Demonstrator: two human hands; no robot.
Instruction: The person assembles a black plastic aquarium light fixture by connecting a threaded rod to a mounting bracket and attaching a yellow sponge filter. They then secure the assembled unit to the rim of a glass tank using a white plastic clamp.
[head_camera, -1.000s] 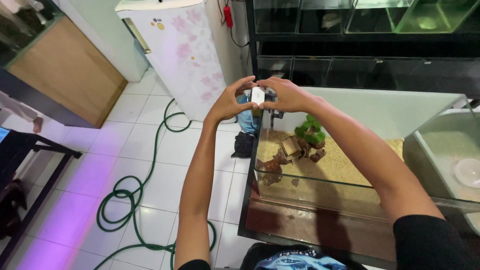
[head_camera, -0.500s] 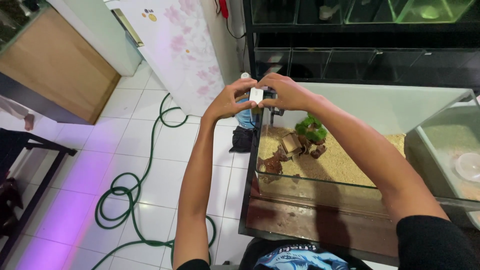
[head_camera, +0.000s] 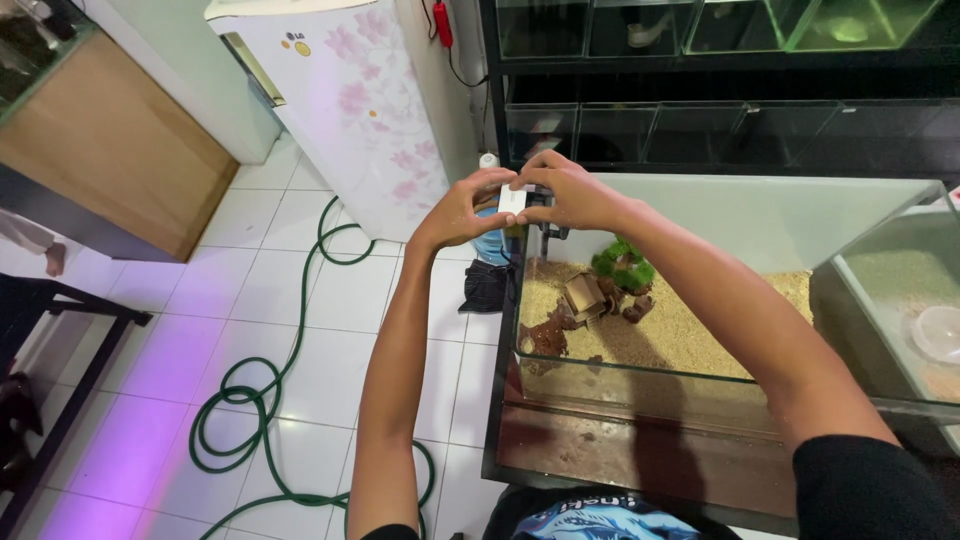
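Both my hands meet over the far left corner of a glass aquarium (head_camera: 700, 385). My left hand (head_camera: 462, 210) and my right hand (head_camera: 568, 192) pinch a small white device (head_camera: 511, 197) between their fingertips, right above the tank's rim. Inside the tank lie sandy gravel (head_camera: 700, 330), a green plant (head_camera: 625, 264) and brown wood and rock pieces (head_camera: 585, 298). A dark part hangs on the tank wall just under my hands.
A green hose (head_camera: 260, 400) coils on the white tiled floor at the left. A white fridge with pink flowers (head_camera: 350, 100) stands behind it. A second tank (head_camera: 900, 300) sits at the right, with a rack of tanks (head_camera: 720, 60) behind. A dark cloth (head_camera: 487, 285) lies on the floor.
My hands have stayed together on the white device at the tank corner. The view has shifted slightly; nothing was let go.
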